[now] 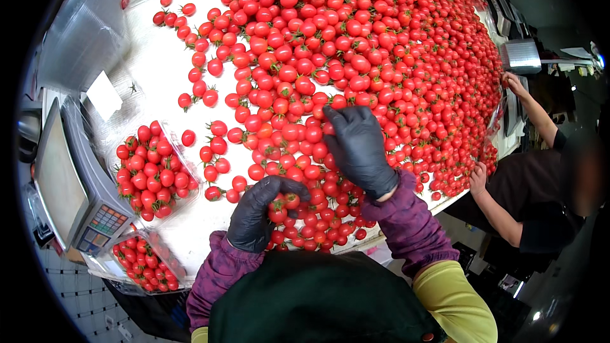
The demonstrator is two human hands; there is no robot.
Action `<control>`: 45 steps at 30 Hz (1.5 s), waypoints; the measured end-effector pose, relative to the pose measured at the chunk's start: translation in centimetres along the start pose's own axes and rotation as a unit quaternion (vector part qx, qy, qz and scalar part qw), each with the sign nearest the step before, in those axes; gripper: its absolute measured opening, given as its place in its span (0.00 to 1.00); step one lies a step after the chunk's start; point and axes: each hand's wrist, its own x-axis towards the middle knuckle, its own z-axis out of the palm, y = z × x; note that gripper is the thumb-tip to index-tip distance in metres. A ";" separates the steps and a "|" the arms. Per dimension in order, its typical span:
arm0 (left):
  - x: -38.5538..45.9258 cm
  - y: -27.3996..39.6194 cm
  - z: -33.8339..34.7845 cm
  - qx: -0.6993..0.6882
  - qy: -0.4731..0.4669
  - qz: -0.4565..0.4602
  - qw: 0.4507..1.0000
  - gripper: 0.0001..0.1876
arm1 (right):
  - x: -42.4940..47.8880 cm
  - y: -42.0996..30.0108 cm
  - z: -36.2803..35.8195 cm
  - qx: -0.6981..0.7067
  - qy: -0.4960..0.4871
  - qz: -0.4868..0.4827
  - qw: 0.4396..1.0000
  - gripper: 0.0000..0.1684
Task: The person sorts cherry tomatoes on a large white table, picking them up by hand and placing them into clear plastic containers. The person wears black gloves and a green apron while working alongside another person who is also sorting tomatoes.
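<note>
Black gloves cover both of my hands. My left hand (259, 212) is cupped around a few cherry tomatoes (278, 214), low over the near edge of the pile. My right hand (360, 147) reaches palm down into the loose cherry tomatoes (295, 133), its thumb and fingertips closed at a red tomato (329, 128) that is partly hidden. To the left, a clear plastic punnet (183, 152) is heaped with tomatoes, many with green stems. A second filled punnet (157, 247) stands nearer to me, by the table's corner.
A digital scale (95, 205) with a keypad stands at the left edge. Behind it are stacked clear plastic containers (83, 33) and a white card (104, 95). The tomato pile spreads far right across the white table (152, 71). Another person's hand (478, 178) rests at its right edge.
</note>
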 end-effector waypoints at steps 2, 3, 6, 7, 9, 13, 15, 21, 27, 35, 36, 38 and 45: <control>0.0 0.1 0.1 -0.007 -0.004 -0.005 1.000 0.19 | -0.6 -0.1 -0.9 0.084 0.004 0.035 0.996 0.20; 0.1 -0.1 0.2 -0.002 -0.002 -0.010 1.000 0.18 | -1.0 -0.1 -1.7 0.135 -0.007 0.059 0.989 0.21; 0.5 -0.6 0.6 -0.031 -0.041 -0.038 0.998 0.19 | -2.1 -0.9 -3.8 0.285 -0.055 0.008 0.957 0.21; 0.5 -0.8 0.7 -0.067 -0.041 -0.073 0.994 0.19 | -2.4 -1.3 -4.3 0.339 -0.054 -0.041 0.938 0.22; 0.4 -1.2 0.9 -0.178 -0.070 -0.128 0.973 0.20 | -2.6 -1.7 -4.9 0.339 -0.112 -0.091 0.930 0.22; 0.6 -1.3 0.6 -0.037 -0.186 -0.074 0.979 0.22 | -0.6 0.1 -4.5 0.203 -0.038 -0.046 0.977 0.22; 0.5 -1.3 0.7 -0.053 -0.174 -0.030 0.983 0.22 | 1.3 1.9 -3.5 0.043 0.009 0.006 0.999 0.20; 0.1 -1.2 0.7 -0.143 -0.116 -0.044 0.982 0.18 | 4.3 3.5 -0.1 -0.100 -0.123 -0.026 0.987 0.14; 0.4 -2.1 0.5 -0.169 -0.077 -0.045 0.981 0.19 | 4.9 3.5 -1.2 0.039 -0.105 0.002 0.994 0.17; 0.2 -2.4 0.9 -0.127 -0.071 -0.081 0.986 0.18 | -1.8 1.8 -4.2 0.251 -0.111 0.106 0.956 0.26; 0.1 -2.4 0.9 -0.124 -0.073 -0.084 0.986 0.18 | -2.5 1.5 -4.1 0.210 -0.098 0.087 0.969 0.28; -0.1 -2.4 0.9 -0.118 -0.068 -0.084 0.987 0.18 | -3.5 1.1 -4.3 0.186 -0.126 0.009 0.974 0.29; -0.4 -2.4 1.0 -0.067 -0.051 -0.074 0.994 0.19 | -1.9 -1.7 -0.7 0.004 -0.039 0.027 0.999 0.17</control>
